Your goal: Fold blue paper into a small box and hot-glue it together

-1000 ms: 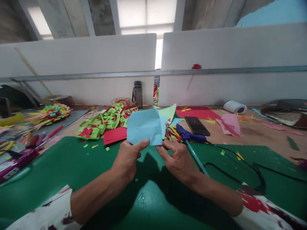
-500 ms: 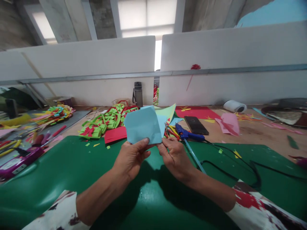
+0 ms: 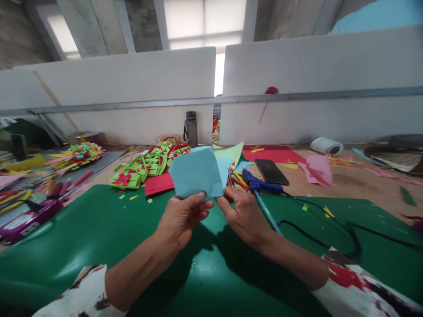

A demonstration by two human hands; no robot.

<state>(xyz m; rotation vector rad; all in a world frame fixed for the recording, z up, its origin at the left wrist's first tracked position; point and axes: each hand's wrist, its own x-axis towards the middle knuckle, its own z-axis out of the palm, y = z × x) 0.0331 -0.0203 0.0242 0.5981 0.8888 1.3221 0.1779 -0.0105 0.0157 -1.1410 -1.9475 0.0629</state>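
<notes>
A folded light blue sheet of paper (image 3: 197,172) is held up above the green mat (image 3: 99,224). My left hand (image 3: 181,218) pinches its lower edge with thumb on the front. My right hand (image 3: 239,211) pinches the lower right corner, fingers closed on it. Behind the sheet lie more coloured papers (image 3: 231,154), pale green and blue.
A blue glue gun (image 3: 261,186) with black cable (image 3: 330,229) lies right of my hands, beside scissors (image 3: 236,180) and a black phone (image 3: 271,171). Green and red paper baskets (image 3: 145,165) pile at the left. A grey bottle (image 3: 191,128) stands by the white partition. Pink paper (image 3: 315,169) lies right.
Both hands have turned the blue sheet slightly, its top tilting left, and the pinching fingers have drawn closer together along the lower edge.
</notes>
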